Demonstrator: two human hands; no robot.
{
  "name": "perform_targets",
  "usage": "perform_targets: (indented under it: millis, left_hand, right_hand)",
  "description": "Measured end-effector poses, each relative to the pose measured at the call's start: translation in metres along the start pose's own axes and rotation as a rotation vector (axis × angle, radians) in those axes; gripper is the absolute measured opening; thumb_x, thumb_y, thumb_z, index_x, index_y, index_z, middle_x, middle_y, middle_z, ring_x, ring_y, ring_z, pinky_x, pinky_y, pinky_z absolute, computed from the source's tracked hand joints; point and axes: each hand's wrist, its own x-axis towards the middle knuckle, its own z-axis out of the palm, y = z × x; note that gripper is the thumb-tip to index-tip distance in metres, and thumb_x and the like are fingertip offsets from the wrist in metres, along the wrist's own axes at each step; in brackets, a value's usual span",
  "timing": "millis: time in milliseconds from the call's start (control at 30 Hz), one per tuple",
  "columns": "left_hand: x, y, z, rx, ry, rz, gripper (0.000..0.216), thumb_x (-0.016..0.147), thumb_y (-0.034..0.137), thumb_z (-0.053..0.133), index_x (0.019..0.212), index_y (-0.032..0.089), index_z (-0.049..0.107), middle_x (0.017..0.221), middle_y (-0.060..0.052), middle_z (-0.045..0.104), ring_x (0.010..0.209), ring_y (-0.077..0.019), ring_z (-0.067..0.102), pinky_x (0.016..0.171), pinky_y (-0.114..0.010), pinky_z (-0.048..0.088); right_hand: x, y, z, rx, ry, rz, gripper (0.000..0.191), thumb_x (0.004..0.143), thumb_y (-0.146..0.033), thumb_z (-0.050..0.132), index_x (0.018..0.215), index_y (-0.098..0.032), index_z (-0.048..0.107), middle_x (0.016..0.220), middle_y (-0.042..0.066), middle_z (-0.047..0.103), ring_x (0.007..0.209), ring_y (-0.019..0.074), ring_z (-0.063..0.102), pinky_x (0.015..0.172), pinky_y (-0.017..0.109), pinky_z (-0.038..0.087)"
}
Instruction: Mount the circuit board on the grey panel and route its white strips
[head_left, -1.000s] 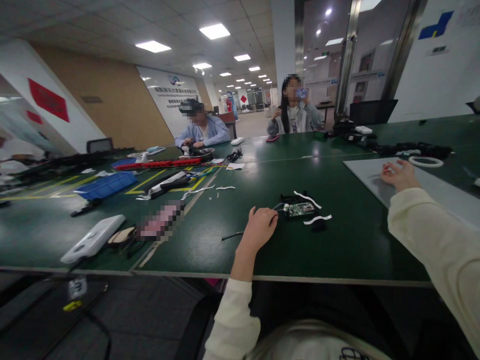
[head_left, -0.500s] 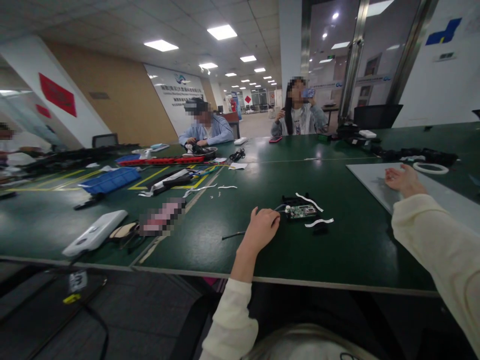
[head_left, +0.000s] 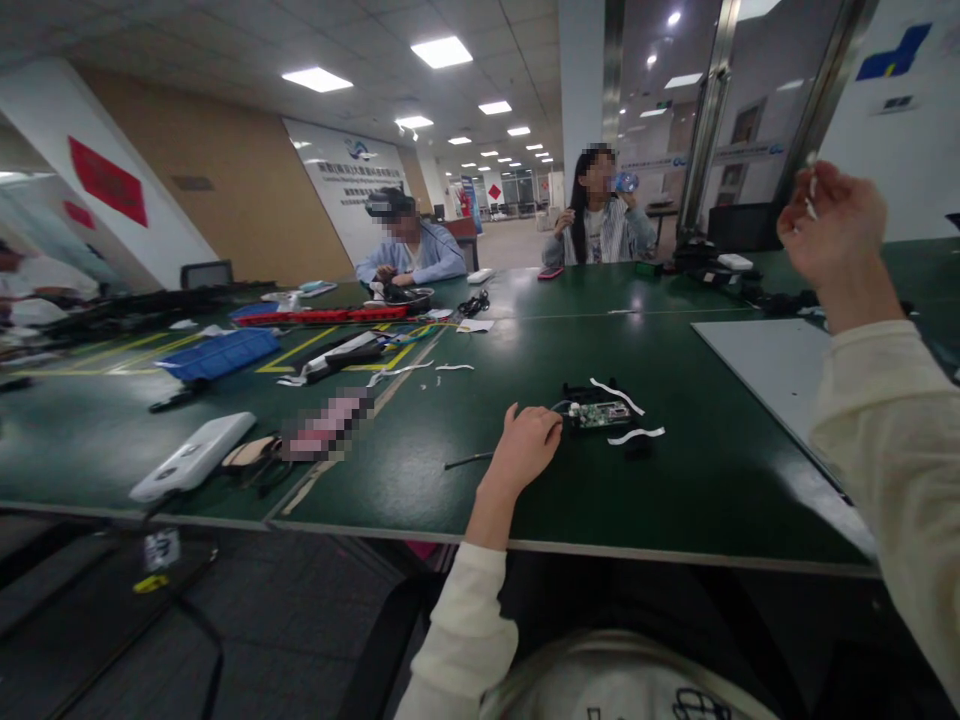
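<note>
My left hand (head_left: 526, 445) rests on the green table (head_left: 675, 480) with its fingers curled, right beside a small green circuit board (head_left: 598, 413); whether it grips a wire from the board I cannot tell. White tape strips (head_left: 636, 435) lie around the board. My right hand (head_left: 829, 225) is raised high at the right, fingers pinched on a small white strip (head_left: 811, 187). A thin dark rod (head_left: 465, 462) lies just left of my left hand.
A grey mat (head_left: 780, 370) lies on the table at the right. To the left are a white device (head_left: 191, 455), a blue tray (head_left: 217, 355) and a long red object (head_left: 322, 317). Two people sit at the far side, one drinking from a bottle.
My right hand has lifted off the grey mat and risen up to the right with a small white strip pinched in it. My left hand has stayed beside the circuit board.
</note>
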Motion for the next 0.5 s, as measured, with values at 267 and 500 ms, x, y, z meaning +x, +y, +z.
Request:
perform_targets:
  millis: [267, 500]
  left_hand:
    - [0.008, 0.011, 0.0, 0.032, -0.022, 0.059, 0.028, 0.094, 0.023, 0.039, 0.111, 0.023, 0.06, 0.113, -0.005, 0.063, 0.112, -0.0208, 0.054, 0.111, -0.051, 0.024]
    - [0.068, 0.025, 0.006, 0.066, -0.012, 0.125, 0.033, 0.089, 0.025, 0.044, 0.118, 0.018, 0.058, 0.128, -0.013, 0.056, 0.125, -0.03, 0.044, 0.11, -0.051, 0.025]
  right_hand:
    - [-0.114, 0.015, 0.128, 0.069, -0.259, 0.238, 0.032, 0.088, -0.021, 0.046, 0.117, -0.015, 0.06, 0.11, 0.008, 0.064, 0.081, 0.0082, 0.06, 0.069, 0.021, 0.047]
    - [-0.215, 0.055, 0.177, 0.014, -0.702, 0.49, 0.027, 0.079, -0.032, 0.063, 0.104, -0.022, 0.067, 0.083, 0.001, 0.065, 0.066, 0.0098, 0.056, 0.06, 0.021, 0.045]
